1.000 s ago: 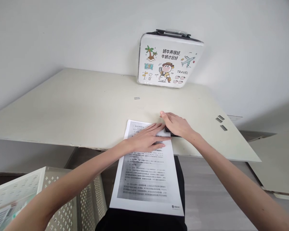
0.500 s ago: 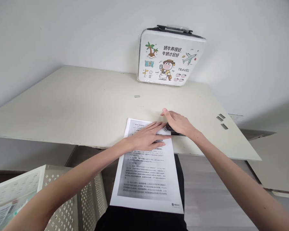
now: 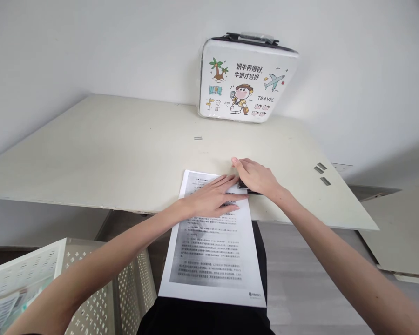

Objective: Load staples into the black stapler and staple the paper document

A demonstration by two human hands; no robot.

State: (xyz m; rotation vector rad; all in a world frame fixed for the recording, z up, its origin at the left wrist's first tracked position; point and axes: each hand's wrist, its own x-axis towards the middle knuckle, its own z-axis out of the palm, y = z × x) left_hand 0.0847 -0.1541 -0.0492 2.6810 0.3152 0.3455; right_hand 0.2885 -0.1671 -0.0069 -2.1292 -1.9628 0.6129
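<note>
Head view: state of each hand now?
Left hand: open, palm-down on the printed sheet.
Right hand: over a mostly hidden black object; whether gripping or just pressing, can't tell.

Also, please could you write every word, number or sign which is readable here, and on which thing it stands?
"奶牛养得好," on the white case, upper line.
"牛奶才会好" on the same case, line below.
"TRAVEL" on the same case, under the airplane drawing.
Tiny lettering beside the case's cartoon figure: too small to read surely.
Printed sheet: body text and bottom-corner mark too small and blurred to read.
</note>
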